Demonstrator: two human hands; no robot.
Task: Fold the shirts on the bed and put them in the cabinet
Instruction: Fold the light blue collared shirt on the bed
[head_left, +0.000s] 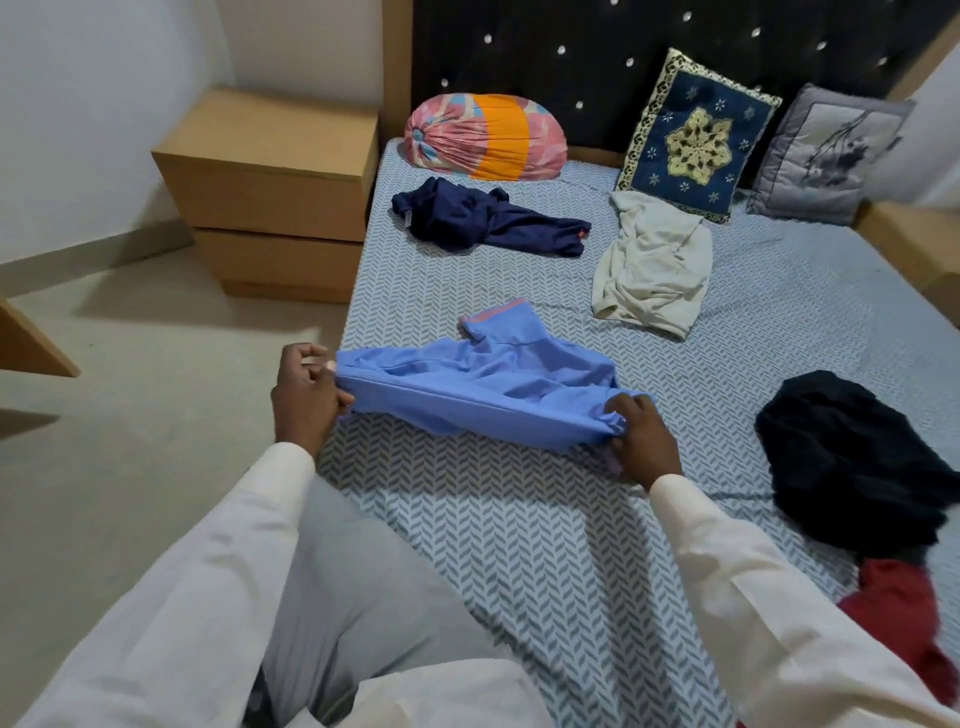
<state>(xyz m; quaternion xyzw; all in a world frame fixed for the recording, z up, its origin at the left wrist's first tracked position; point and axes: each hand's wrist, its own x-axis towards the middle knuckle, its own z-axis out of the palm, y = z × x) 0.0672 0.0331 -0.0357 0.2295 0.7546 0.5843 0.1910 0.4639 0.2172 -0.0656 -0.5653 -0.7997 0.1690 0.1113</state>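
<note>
A light blue shirt (483, 384) with an orange-trimmed collar lies partly folded near the left edge of the bed (519, 545). My left hand (306, 392) grips its left end at the bed's edge. My right hand (641, 441) pinches its right end, bunched against the sheet. Further up the bed lie a crumpled navy shirt (483, 218) and a cream shirt (654, 270). A black shirt (852, 462) is heaped at the right, with a dark red shirt (898, 618) below it.
A wooden bedside cabinet (270, 192) with two drawers stands left of the bed. A pink and orange bolster (485, 137), a blue patterned cushion (696, 140) and a grey cushion (826, 156) lean against the dark headboard. Beige floor lies to the left.
</note>
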